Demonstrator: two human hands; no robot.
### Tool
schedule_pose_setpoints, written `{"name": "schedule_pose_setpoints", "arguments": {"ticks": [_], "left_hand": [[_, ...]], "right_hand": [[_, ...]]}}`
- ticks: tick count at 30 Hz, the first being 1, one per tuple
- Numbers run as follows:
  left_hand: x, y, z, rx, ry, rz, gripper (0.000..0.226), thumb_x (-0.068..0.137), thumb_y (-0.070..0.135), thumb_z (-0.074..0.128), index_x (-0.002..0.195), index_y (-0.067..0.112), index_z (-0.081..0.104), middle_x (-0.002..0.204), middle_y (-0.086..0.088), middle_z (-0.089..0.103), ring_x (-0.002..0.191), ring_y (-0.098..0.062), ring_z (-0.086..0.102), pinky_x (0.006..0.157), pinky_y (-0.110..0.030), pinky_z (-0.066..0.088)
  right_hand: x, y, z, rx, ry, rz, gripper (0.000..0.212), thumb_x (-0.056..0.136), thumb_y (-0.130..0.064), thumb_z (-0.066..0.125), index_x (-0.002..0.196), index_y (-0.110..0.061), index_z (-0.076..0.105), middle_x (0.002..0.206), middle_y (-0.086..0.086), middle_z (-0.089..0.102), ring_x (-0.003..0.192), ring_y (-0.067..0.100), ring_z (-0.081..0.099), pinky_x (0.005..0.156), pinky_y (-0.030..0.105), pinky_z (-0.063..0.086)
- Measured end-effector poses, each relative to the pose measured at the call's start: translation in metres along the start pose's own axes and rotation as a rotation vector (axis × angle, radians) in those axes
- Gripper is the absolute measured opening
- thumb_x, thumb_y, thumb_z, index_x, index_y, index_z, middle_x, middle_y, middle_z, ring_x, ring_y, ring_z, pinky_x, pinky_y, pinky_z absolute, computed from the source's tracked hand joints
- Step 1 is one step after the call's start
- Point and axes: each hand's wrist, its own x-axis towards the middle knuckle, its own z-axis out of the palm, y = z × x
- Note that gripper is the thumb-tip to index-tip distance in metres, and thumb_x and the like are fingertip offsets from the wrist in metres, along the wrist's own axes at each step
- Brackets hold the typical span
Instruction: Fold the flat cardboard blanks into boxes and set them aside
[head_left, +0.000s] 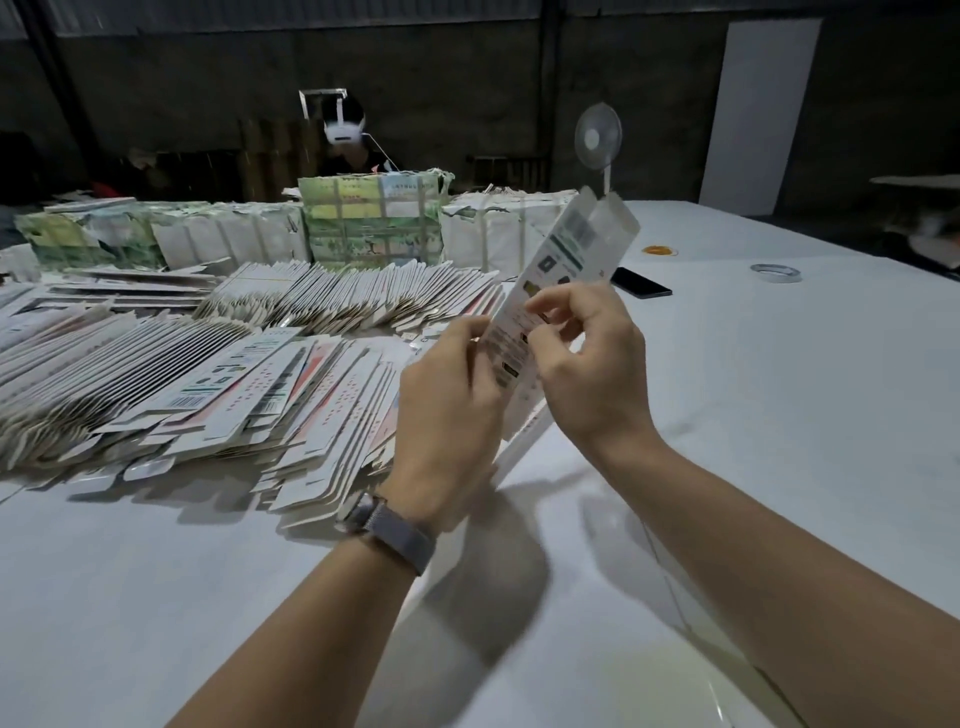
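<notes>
I hold one long white printed cardboard blank (574, 244) upright and tilted to the right above the white table (779, 415). My left hand (449, 410) grips its left edge low down, fingers curled round it. My right hand (587, 358) pinches the middle of the blank from the right with thumb and fingers. The blank's top flaps stand open near the fan. Its lower end rests near the table behind my left hand. A large fanned heap of flat blanks (208, 395) lies to the left.
More rows of blanks (353, 296) and tied bundles (374, 223) stand at the back. A phone (641, 283), a tape roll (775, 272), rubber bands (658, 251) and a small fan (597, 137) are at the right back. A person with a headset (345, 130) sits opposite.
</notes>
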Motion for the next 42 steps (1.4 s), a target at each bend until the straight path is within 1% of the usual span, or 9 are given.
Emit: {"name": "schedule_pose_setpoints", "arguments": {"ticks": [4, 7, 13, 16, 19, 22, 29, 35, 42], "left_hand": [[-0.002, 0.002, 0.005, -0.272, -0.042, -0.188, 0.024, 0.102, 0.011, 0.048, 0.096, 0.029, 0.064, 0.093, 0.005, 0.076, 0.086, -0.020, 0.072, 0.079, -0.050, 0.059], [-0.004, 0.006, 0.004, -0.387, -0.087, -0.153, 0.016, 0.093, 0.024, 0.048, 0.095, 0.028, 0.063, 0.089, 0.008, 0.076, 0.081, -0.015, 0.072, 0.067, -0.038, 0.061], [-0.016, 0.008, 0.013, -0.424, -0.437, -0.068, 0.031, 0.081, 0.022, 0.051, 0.112, 0.028, 0.052, 0.101, 0.008, 0.073, 0.090, -0.011, 0.073, 0.075, -0.046, 0.064], [-0.021, 0.009, 0.019, -0.545, -0.511, -0.083, 0.042, 0.087, 0.023, 0.049, 0.128, 0.030, 0.051, 0.109, 0.006, 0.069, 0.094, -0.010, 0.072, 0.071, -0.031, 0.062], [-0.027, 0.010, 0.025, -0.713, -0.492, -0.224, 0.045, 0.104, 0.054, 0.036, 0.134, 0.027, 0.054, 0.108, 0.001, 0.075, 0.095, -0.015, 0.075, 0.070, -0.028, 0.060], [-0.034, 0.008, 0.032, -0.836, -0.431, -0.346, 0.070, 0.089, 0.072, 0.026, 0.134, 0.029, 0.057, 0.110, 0.000, 0.077, 0.102, -0.019, 0.075, 0.077, -0.031, 0.061], [-0.034, 0.010, 0.036, -0.935, -0.450, -0.460, 0.075, 0.092, 0.067, 0.025, 0.144, 0.021, 0.052, 0.119, -0.007, 0.075, 0.110, -0.024, 0.072, 0.095, -0.044, 0.059], [-0.035, 0.003, 0.039, -0.868, -0.425, -0.458, 0.054, 0.098, 0.060, 0.033, 0.125, 0.024, 0.063, 0.102, -0.003, 0.079, 0.092, -0.021, 0.077, 0.069, -0.026, 0.061], [-0.031, 0.000, 0.041, -0.869, -0.403, -0.470, 0.063, 0.088, 0.060, 0.046, 0.128, 0.013, 0.058, 0.110, -0.015, 0.075, 0.094, -0.029, 0.076, 0.073, -0.035, 0.061]], "right_hand": [[0.000, 0.014, -0.016, 0.100, 0.004, 0.328, 0.032, 0.089, -0.022, 0.069, 0.114, -0.033, 0.052, 0.113, -0.004, 0.050, 0.095, 0.000, 0.051, 0.080, 0.020, 0.045], [-0.002, 0.018, -0.028, 0.287, -0.104, 0.601, 0.044, 0.094, -0.034, 0.066, 0.132, -0.032, 0.044, 0.113, -0.003, 0.061, 0.100, 0.008, 0.061, 0.079, 0.028, 0.045], [-0.012, 0.012, -0.041, 0.548, -0.236, 0.562, 0.020, 0.100, -0.026, 0.057, 0.118, -0.019, 0.062, 0.102, 0.004, 0.076, 0.087, 0.022, 0.075, 0.069, 0.036, 0.061], [-0.021, 0.013, -0.046, 0.566, -0.350, 0.551, 0.023, 0.099, -0.030, 0.059, 0.118, -0.019, 0.066, 0.104, 0.006, 0.076, 0.092, 0.025, 0.075, 0.074, 0.038, 0.062], [-0.034, 0.015, -0.042, 0.557, -0.401, 0.538, 0.022, 0.099, -0.029, 0.057, 0.118, -0.022, 0.067, 0.102, 0.002, 0.076, 0.091, 0.019, 0.075, 0.069, 0.029, 0.060], [-0.045, 0.019, -0.036, 0.575, -0.415, 0.536, 0.021, 0.102, -0.026, 0.054, 0.120, -0.022, 0.065, 0.102, 0.001, 0.077, 0.092, 0.018, 0.075, 0.072, 0.027, 0.060], [-0.051, 0.024, -0.043, 0.570, -0.476, 0.490, 0.027, 0.102, -0.032, 0.053, 0.127, -0.031, 0.060, 0.108, -0.003, 0.076, 0.097, 0.019, 0.074, 0.081, 0.035, 0.062], [-0.055, 0.028, -0.043, 0.647, -0.456, 0.576, 0.023, 0.102, -0.026, 0.054, 0.121, -0.026, 0.067, 0.103, 0.005, 0.077, 0.092, 0.025, 0.075, 0.072, 0.031, 0.060], [-0.049, 0.030, -0.046, 0.662, -0.391, 0.588, 0.024, 0.100, -0.027, 0.055, 0.115, -0.019, 0.072, 0.104, 0.010, 0.077, 0.095, 0.031, 0.074, 0.083, 0.042, 0.061]]}}
